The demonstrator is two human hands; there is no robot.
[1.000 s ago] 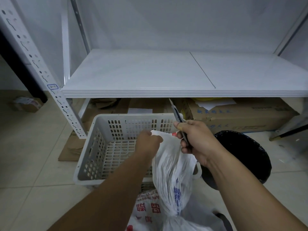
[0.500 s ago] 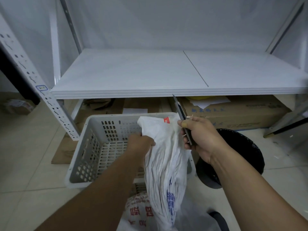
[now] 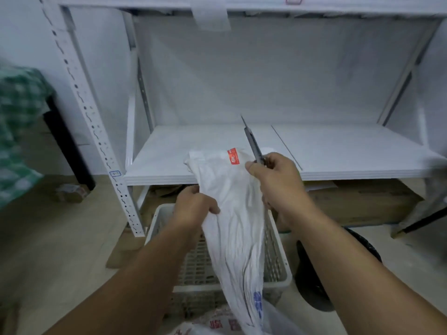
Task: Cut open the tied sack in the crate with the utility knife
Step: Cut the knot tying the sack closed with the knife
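Note:
A white woven sack (image 3: 232, 218) with a red label near its top and blue print lower down hangs stretched upward over the white perforated crate (image 3: 278, 259). My left hand (image 3: 196, 206) grips the sack's left edge below the top. My right hand (image 3: 275, 182) grips the utility knife (image 3: 252, 143), its blade pointing up and away, just right of the sack's top. The knife blade is clear of the sack. The sack's lower end runs out of the frame's bottom edge.
A white metal shelf unit stands ahead, its lower board (image 3: 338, 153) bare. Cardboard boxes (image 3: 362, 201) lie under it. A black bin (image 3: 338, 269) sits right of the crate. Another printed bag (image 3: 217, 322) lies at the bottom. Green checked cloth (image 3: 17, 122) hangs at left.
Both hands have risen, pulling the sack's top up from crate level to the height of the shelf board. The knife went up with the right hand. The view tilted upward.

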